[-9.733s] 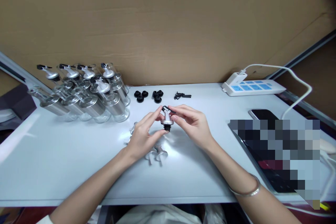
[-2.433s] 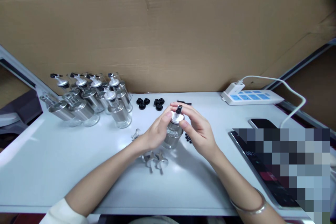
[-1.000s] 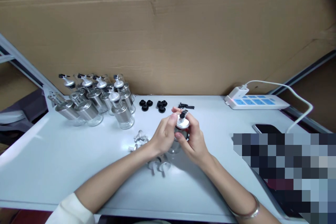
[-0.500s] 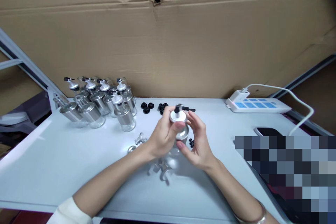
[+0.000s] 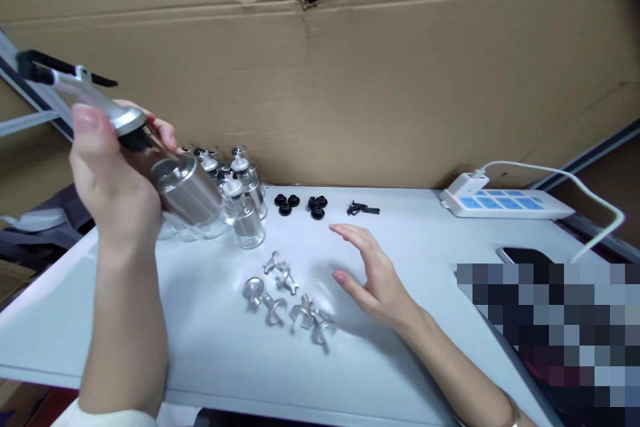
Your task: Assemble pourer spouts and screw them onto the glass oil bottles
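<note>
Up at the left of the white table (image 5: 150, 320), the left hand (image 5: 113, 177) grips a spouted bottle (image 5: 165, 177) by its neck, lifted and tilted above the cluster of finished bottles (image 5: 240, 203). The right hand (image 5: 373, 273) hovers flat and empty, fingers spread, just beside the loose metal spouts (image 5: 290, 293).

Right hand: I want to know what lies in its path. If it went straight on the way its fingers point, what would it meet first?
Probably the black rubber stoppers; depth is unclear.
</note>
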